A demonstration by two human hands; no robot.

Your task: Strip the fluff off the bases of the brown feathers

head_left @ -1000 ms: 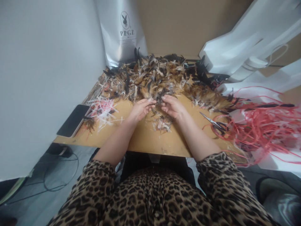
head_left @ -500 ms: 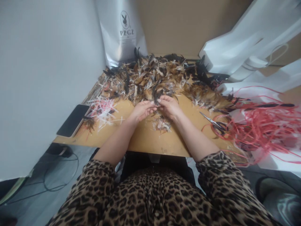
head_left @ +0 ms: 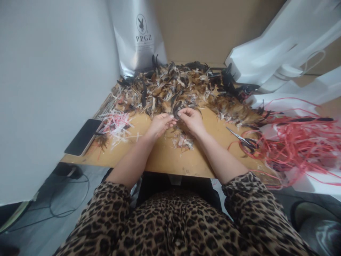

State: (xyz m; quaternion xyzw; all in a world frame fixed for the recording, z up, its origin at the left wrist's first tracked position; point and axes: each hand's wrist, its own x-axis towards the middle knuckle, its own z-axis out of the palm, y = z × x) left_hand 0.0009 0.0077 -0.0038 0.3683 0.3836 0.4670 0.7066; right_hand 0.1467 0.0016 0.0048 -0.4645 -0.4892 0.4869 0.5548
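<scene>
Between my hands, a small dark feather bunch point(head_left: 177, 108) stands up with its tips curving away from me. My left hand point(head_left: 161, 125) pinches its base, fingers curled. My right hand point(head_left: 192, 121) is closed on the same bunch from the other side, thumb and forefinger together. Just beyond lies a big heap of brown and black feathers point(head_left: 181, 80), spread over the back of the wooden table point(head_left: 160, 156). Small feather scraps point(head_left: 183, 140) lie below my hands, near the table's front part.
A phone point(head_left: 83, 137) and pink and white strips point(head_left: 115, 122) lie at the left. Scissors point(head_left: 239, 137) rest at the right beside tangled red strips point(head_left: 306, 142). A silver bag point(head_left: 141, 53) stands behind; white packaging point(head_left: 266, 53) is at the back right.
My right fingers have shifted slightly on the dark feathers, which now curve more to one side. My left hand has moved very slightly left.
</scene>
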